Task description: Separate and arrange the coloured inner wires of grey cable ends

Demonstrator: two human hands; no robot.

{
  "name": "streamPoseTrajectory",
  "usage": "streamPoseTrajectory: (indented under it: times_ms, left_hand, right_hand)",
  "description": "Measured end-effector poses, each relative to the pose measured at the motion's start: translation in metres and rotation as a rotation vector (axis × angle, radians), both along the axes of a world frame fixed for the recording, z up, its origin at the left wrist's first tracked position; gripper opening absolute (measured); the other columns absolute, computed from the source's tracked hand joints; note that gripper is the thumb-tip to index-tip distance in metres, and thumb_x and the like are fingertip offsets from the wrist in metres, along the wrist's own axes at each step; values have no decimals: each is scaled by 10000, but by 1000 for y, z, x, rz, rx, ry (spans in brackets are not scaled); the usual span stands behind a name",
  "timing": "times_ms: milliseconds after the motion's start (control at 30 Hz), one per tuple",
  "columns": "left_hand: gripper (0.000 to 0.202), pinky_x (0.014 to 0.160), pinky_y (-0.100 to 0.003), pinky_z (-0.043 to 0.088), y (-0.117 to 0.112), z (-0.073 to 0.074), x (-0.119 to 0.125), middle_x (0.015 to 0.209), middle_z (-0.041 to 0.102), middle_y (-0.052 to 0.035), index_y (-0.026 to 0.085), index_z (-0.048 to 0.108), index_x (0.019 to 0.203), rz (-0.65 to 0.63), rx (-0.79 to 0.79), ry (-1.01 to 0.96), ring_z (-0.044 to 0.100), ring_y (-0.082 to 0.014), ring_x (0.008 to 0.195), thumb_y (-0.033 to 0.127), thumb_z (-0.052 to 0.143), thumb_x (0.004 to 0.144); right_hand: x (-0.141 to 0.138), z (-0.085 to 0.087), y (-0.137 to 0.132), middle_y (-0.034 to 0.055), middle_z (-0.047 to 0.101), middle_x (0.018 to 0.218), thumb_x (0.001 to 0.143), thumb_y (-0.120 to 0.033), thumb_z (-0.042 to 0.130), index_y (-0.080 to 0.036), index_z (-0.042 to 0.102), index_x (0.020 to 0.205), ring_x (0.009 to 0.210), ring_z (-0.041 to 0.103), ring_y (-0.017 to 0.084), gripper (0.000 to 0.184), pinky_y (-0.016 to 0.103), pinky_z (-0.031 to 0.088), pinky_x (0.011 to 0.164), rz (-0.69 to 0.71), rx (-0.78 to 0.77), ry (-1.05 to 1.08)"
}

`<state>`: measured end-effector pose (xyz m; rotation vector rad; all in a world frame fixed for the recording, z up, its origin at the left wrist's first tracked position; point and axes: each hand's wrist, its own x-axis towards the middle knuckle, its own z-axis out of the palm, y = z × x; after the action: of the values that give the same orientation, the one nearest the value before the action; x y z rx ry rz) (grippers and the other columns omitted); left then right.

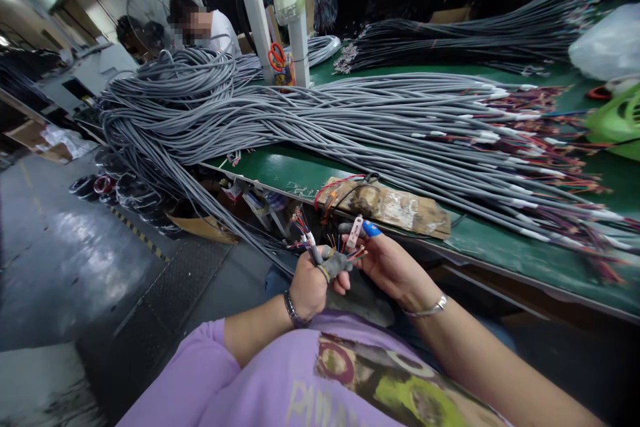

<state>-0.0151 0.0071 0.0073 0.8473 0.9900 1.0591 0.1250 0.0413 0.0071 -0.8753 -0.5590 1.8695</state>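
My left hand (311, 283), with grey finger cots on some fingers, is closed around a grey cable (316, 255). A white wrap sits near the cable's end, and thin coloured wires (301, 227) fan out above it. More coloured wire ends (356, 255) stick out past my left fingertips towards my right hand. My right hand (393, 265), with blue tape on its thumb, pinches a small pale pink flat tool (355, 232) with a hole near its top. Its fingertips are close to those wire ends; whether they touch is unclear.
Many grey cables (300, 113) with stripped, coloured ends lie along the green bench (280, 170). A worn wooden block (395, 207) sits at the bench edge. Behind are dark cable bundles (450, 37), a white post (255, 13) and a person (223, 33). A green basket (617, 121) stands right.
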Motion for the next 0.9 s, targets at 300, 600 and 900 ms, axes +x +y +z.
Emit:
streamPoseTrajectory:
  times_ms: [300,600,900]
  left_hand:
    - [396,345,-179,332,4,4,4,436,560,-6,124,585,608,-42,-27,-12,458,-76,333,483,743,663]
    - [387,351,-182,343,5,-2,5,436,561,-2,130,577,605,-56,-41,41,454,-74,330,482,728,661]
    - [440,353,-186,348,-1,-8,-1,447,562,3,140,565,616,-62,-38,75,455,-76,342,550,721,652]
  right_hand:
    - [-2,-16,3,4,596,600,678,-613,722,-206,660,670,544,472,134,412,261,400,522,-192,155,-231]
    - [-4,-16,12,31,703,701,626,-546,801,-182,724,798,532,556,123,410,246,460,505,-113,-54,36]
    - [3,-14,1,24,666,690,680,-640,704,-187,685,758,594,583,139,460,262,494,571,65,-17,32]
